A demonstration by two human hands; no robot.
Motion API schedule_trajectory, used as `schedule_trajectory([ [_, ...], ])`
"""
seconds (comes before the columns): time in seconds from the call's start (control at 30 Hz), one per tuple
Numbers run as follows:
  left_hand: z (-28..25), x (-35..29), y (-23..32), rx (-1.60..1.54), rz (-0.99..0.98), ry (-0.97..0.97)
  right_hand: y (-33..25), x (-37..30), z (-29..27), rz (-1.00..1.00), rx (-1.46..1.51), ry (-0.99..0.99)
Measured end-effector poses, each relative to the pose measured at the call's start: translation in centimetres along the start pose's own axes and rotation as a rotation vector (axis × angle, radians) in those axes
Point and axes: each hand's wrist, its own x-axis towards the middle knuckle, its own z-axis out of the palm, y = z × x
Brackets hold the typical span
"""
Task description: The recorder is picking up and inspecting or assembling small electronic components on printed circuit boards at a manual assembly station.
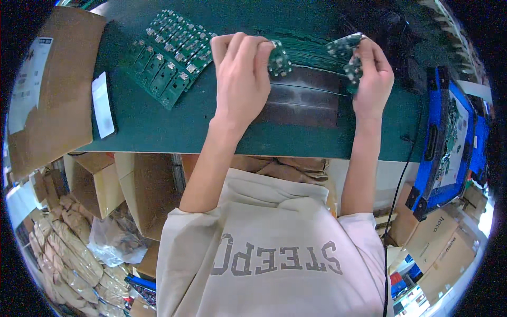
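Note:
Above the green-topped table, my left hand (240,76) is closed around a small green circuit board (280,59) with light components, its fingers hiding part of it. My right hand (374,76) pinches green circuit board pieces (344,46) between thumb and fingers; whether they are one board or two I cannot tell. Between the hands lie dark flat strips (301,100) with thin gaps, and green layered edges behind them. Left of my left hand, a panel of joined green circuit boards (171,66) rests on the table, set with several rows of silvery components.
A large cardboard box (60,84) stands at the table's left, beside a white flat rectangular object (103,105). To the right is a blue bin (435,148) holding boards or sheets. A black cable (402,185) hangs over the table's front edge. Cartons and brown wrapped bundles sit below.

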Motion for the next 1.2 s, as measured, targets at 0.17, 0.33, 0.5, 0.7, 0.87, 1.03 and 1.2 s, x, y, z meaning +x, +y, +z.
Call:
schedule_trajectory([
  [0.17,-3.8,2.0,5.4,-0.486,-0.811,0.015,-0.3,-0.7,-1.1,0.507,1.198,-0.410],
  [0.33,-3.0,-0.2,5.4,-1.352,-1.282,0.258,-7.0,-6.0,6.4,0.700,0.775,-0.062],
  [0.5,-2.0,-1.1,8.2,-1.129,-1.157,0.291,-5.0,-8.2,7.3,0.286,0.429,-0.246],
  [0.7,-2.7,0.0,9.7,-1.374,-1.072,0.308,-5.6,-9.3,8.0,0.286,0.642,-0.222],
  [0.87,-2.3,0.0,9.7,-1.200,-0.940,0.221,-4.5,-9.6,7.2,0.238,0.567,-0.446],
  [1.03,-2.3,-0.7,10.2,-0.760,-0.843,0.133,-5.1,-10.6,6.7,0.249,0.607,-0.466],
  [1.2,-2.9,-0.5,10.7,-0.424,-0.657,-0.084,-6.6,-11.2,6.7,0.502,0.699,-0.360],
])
